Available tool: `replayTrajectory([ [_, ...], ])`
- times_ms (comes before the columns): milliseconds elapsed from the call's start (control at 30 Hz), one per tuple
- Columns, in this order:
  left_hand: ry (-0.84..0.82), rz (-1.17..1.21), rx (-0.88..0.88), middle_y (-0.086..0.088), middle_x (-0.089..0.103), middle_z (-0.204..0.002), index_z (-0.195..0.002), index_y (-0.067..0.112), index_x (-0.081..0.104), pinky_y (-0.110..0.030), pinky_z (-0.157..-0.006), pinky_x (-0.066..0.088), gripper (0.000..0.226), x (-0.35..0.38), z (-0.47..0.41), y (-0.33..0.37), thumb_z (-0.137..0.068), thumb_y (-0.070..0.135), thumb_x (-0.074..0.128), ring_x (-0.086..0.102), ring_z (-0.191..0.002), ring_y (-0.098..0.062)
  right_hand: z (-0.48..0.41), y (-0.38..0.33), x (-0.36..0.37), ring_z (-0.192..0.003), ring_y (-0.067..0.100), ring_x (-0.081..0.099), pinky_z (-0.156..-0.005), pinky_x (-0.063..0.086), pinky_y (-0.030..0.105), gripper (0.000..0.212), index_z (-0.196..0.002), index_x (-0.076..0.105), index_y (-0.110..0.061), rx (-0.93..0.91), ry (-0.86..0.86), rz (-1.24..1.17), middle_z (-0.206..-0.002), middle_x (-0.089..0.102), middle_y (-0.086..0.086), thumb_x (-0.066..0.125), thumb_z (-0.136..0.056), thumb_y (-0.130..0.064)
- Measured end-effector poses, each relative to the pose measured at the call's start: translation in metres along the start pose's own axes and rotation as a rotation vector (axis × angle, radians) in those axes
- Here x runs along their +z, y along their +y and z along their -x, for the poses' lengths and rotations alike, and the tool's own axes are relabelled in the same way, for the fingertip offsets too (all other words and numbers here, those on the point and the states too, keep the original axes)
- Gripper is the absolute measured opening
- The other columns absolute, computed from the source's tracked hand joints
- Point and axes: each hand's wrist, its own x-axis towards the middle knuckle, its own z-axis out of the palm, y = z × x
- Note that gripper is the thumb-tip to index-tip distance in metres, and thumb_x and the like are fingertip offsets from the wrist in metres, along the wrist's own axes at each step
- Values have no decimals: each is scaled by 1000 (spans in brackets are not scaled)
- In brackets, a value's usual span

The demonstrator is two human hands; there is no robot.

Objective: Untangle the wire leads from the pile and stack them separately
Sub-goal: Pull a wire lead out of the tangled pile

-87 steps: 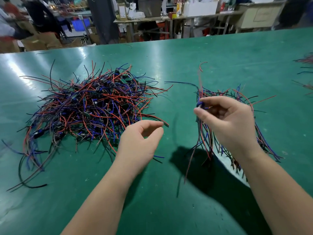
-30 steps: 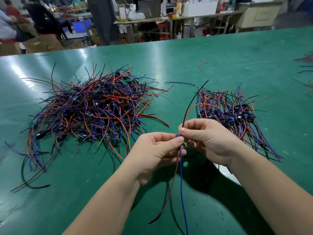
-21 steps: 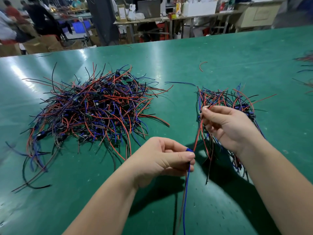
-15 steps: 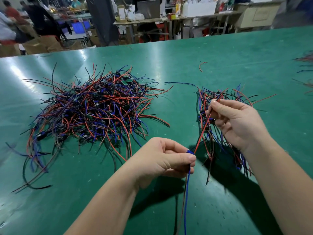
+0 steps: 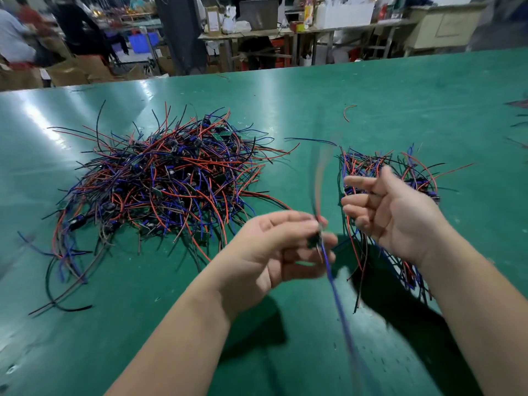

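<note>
A large tangled pile (image 5: 160, 184) of red, blue and black wire leads lies on the green table at the left. A smaller sorted stack (image 5: 380, 172) of the same leads lies at the right. My left hand (image 5: 274, 247) pinches one wire lead (image 5: 334, 284) by its small board between the two heaps; its blue wire hangs down toward me and its other wires blur upward. My right hand (image 5: 391, 212) hovers over the near side of the sorted stack, palm toward the left, fingers apart and holding nothing.
A loose red wire scrap (image 5: 347, 111) lies farther back on the green table (image 5: 285, 352). More wires (image 5: 518, 121) show at the right edge. Beyond the table's far edge stand benches, boxes and people.
My right hand has let go of the lead's red and black wires and opened. My left hand has turned slightly and raised the lead, whose wires are now blurred by motion.
</note>
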Motion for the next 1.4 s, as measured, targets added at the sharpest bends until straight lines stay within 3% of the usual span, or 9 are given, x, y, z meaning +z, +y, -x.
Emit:
replayTrajectory([
  [67, 33, 215, 109, -4, 75, -80, -71, 20, 76, -21, -48, 54, 17, -3, 0, 5, -64, 5, 77, 70, -60, -12, 4, 5, 3, -48, 11, 61, -41, 43, 14, 24, -109, 62, -7, 9, -92, 127, -63, 66, 6, 47, -98, -21],
  [200, 113, 454, 298, -4, 74, -80, -76, 16, 69, -20, -47, 54, 42, -6, 2, 8, -40, 17, 90, 71, -61, -12, 14, 16, 14, -58, 15, 60, -50, 43, 16, 39, -105, 71, -14, -72, -391, 246, -75, 64, 11, 70, -67, -5],
  [300, 235, 140, 426, 2, 69, -67, -79, 17, 55, -20, -47, 53, 37, 1, -4, -2, -56, 10, 82, 68, -57, -11, 19, 19, 23, -58, 12, 58, -54, 45, 16, 30, -95, 76, -13, -114, -513, 77, -73, 67, 7, 69, -66, -13],
  [433, 339, -432, 553, -12, 63, -67, -73, 20, 58, -30, -55, 45, 33, 3, -8, -22, -58, 20, 88, 56, -59, -15, 19, 19, 26, -53, 6, 59, -52, 49, 15, 20, -71, 76, -11, -125, -435, -8, -62, 66, 2, 71, -56, -23],
  [600, 193, -563, 502, 2, 68, -72, -75, 25, 61, -25, -66, 53, 23, 7, -9, -29, -67, 8, 75, 64, -67, -11, 18, 13, 21, -51, 11, 57, -52, 50, 20, 17, -63, 72, -9, -125, -360, 21, -58, 62, 6, 75, -52, -21],
  [800, 144, -109, 224, -11, 73, -74, -91, 9, 55, -26, -59, 56, 37, 12, -9, -23, -64, 2, 79, 71, -65, -22, 17, 14, 18, -52, 9, 59, -46, 46, 16, 6, -64, 73, -10, -142, -346, 97, -62, 67, 2, 71, -58, -11],
  [1000, 221, -237, 41, -5, 69, -64, -92, 9, 53, -21, -52, 52, 30, 7, -10, -26, -74, -1, 75, 66, -57, -15, 11, 10, 16, -44, 8, 47, -42, 36, 13, 7, -67, 64, -6, -230, -103, 103, -53, 60, 3, 70, -64, -9],
  [1233, -155, -535, -281, 2, 70, -66, -79, 18, 66, -14, -50, 47, 18, 11, 2, -35, -75, 5, 78, 60, -51, -3, -2, -12, -12, -40, 4, 47, -35, 31, 12, 17, -72, 57, -13, -323, 287, -176, -50, 58, -3, 64, -87, -9],
  [1400, 122, -308, -87, -9, 71, -70, -81, 11, 63, -19, -55, 53, 17, 6, -5, -25, -76, -1, 74, 68, -62, -16, -5, -20, -25, -55, 10, 47, -48, 34, 19, 19, -83, 53, -20, -479, 574, -230, -71, 52, -1, 45, -95, -9],
])
